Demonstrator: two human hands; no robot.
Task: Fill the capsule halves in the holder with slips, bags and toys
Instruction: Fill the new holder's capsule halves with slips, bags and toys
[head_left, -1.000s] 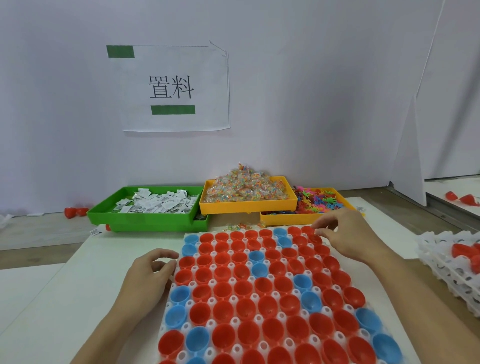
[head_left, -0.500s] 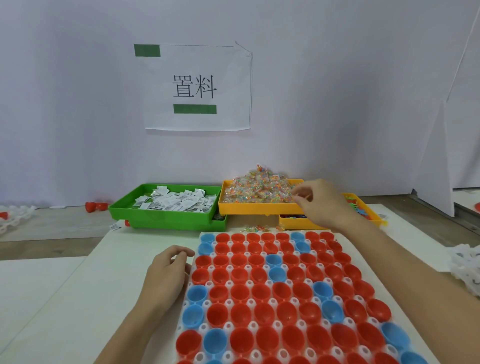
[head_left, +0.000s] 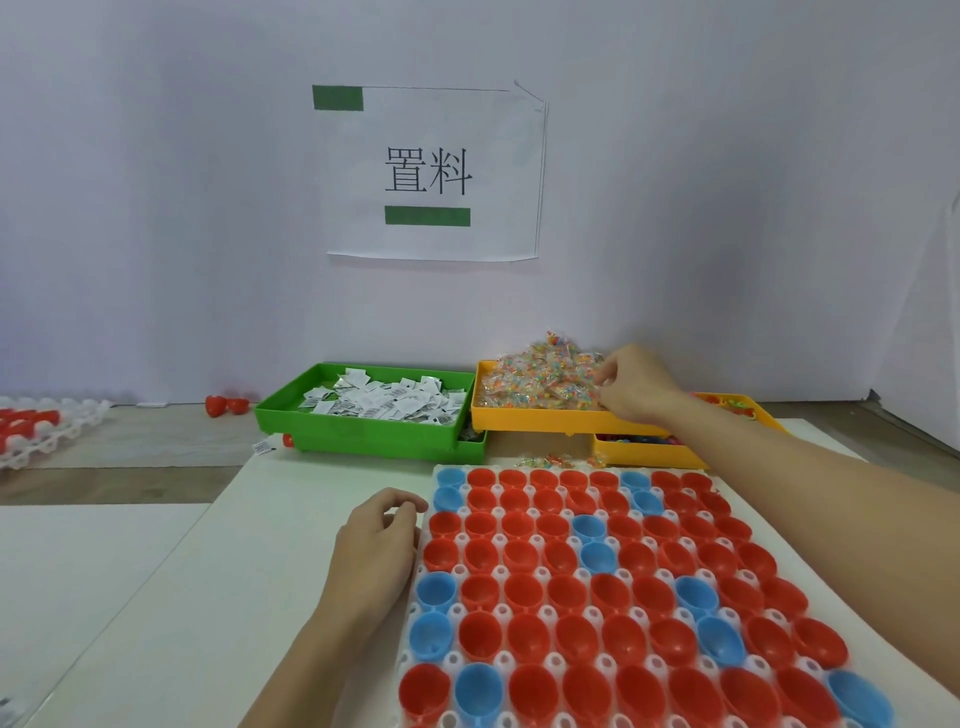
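Observation:
A white holder (head_left: 457, 618) full of red and blue capsule halves lies on the white table at the lower right; the halves look empty. My left hand (head_left: 379, 545) rests on the table against the holder's left edge, fingers loosely curled and holding nothing. My right hand (head_left: 631, 387) reaches into the yellow tray (head_left: 545, 422) of small clear bags (head_left: 540, 376), its fingertips curled into the heap and pinching bags. A green tray (head_left: 363, 434) to the left holds white slips (head_left: 384, 402). A second yellow tray (head_left: 649, 454) with coloured toys sits behind my right forearm, mostly hidden.
A few loose bags (head_left: 548, 460) lie between the trays and the holder. Another white holder (head_left: 36, 434) with red halves sits at the far left. Red capsule pieces (head_left: 226, 405) lie by the wall. A paper sign (head_left: 431, 171) hangs above.
My right hand has moved from the holder's far right corner up and left into the heap of bags. My left hand stays at the holder's left edge.

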